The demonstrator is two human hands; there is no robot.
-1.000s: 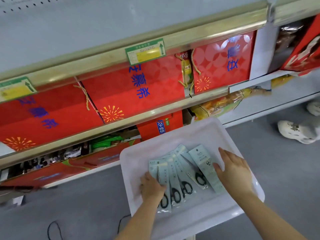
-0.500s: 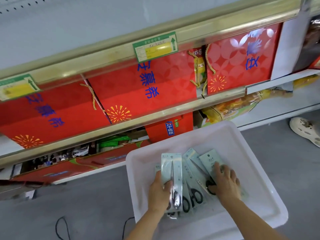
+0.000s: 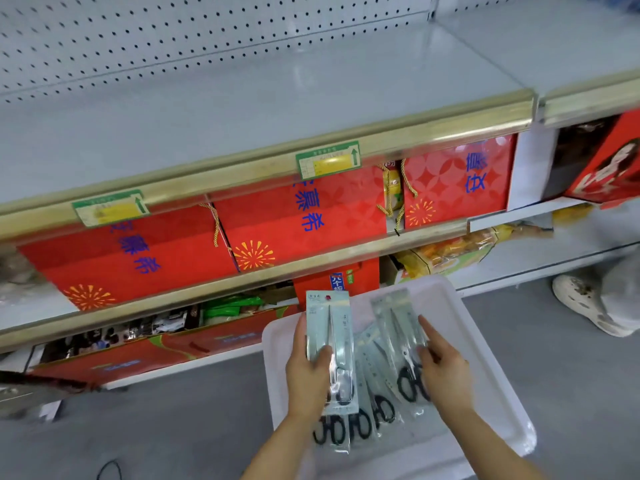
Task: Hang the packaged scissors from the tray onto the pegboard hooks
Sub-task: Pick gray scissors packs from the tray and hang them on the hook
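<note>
1. Shop shelving fills the view; the pegboard above shows no hooks or hung packs.
2. Left hand pinches one scissors pack, raised upright over the white tray.
3. Right hand has a loose grip, fingers on a second pack; whether it pinches, I cannot tell.
4. Several packs remain; hanging seems unstarted.

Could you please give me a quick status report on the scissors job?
Left hand grips one scissors pack, lifted over the tray. Right hand grips a second pack. Pegboard above, nothing hung in view.
</note>
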